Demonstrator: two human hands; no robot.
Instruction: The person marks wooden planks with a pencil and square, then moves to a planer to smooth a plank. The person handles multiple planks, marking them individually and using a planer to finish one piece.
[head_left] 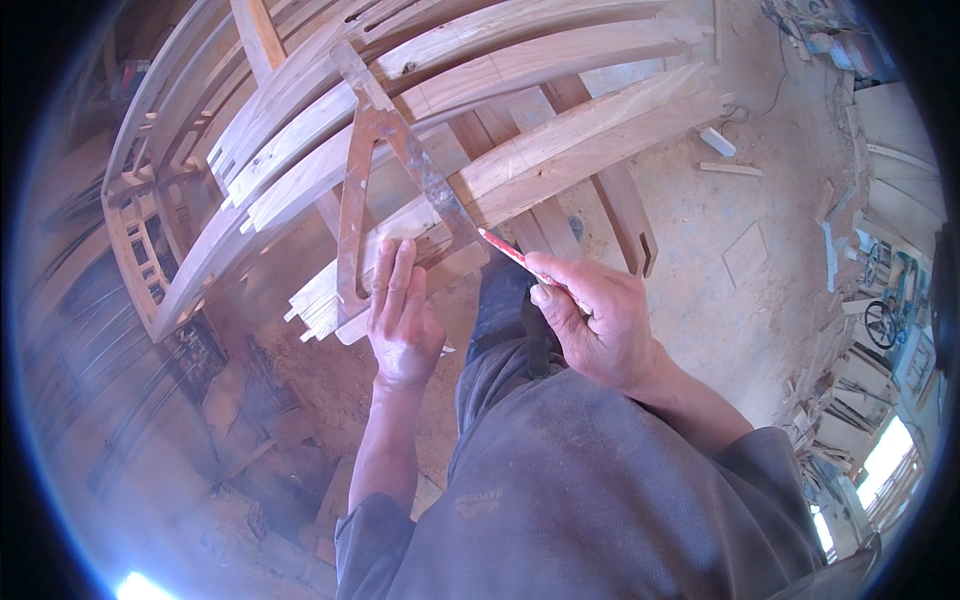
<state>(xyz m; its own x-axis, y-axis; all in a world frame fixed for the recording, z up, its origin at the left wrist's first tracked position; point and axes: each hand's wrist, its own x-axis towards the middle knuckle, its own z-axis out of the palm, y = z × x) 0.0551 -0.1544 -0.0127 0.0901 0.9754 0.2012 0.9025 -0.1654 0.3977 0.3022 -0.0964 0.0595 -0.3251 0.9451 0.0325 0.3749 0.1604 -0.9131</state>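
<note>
A worn, rust-brown triangular set square (pixel 425 178) lies across several curved wooden beams. Over its near side, my left hand (pixel 402 325) has its fingers stretched and holds it against the nearest beam (pixel 590 135); the thumb is hidden. My right hand (pixel 598 315) grips a red pencil (pixel 505 248) between thumb and fingers. The pencil's tip is at the square's right corner, close to the wood. Tenons show at the nearest beam's left end, and thin lines cross some beams.
More curved beams (pixel 540 60) lie side by side beyond the square. At the left stands a slatted wooden frame (pixel 140 240). Offcuts (pixel 730 169) lie on the dusty floor (pixel 745 290), and boards and a black handwheel (pixel 881 325) are along the right.
</note>
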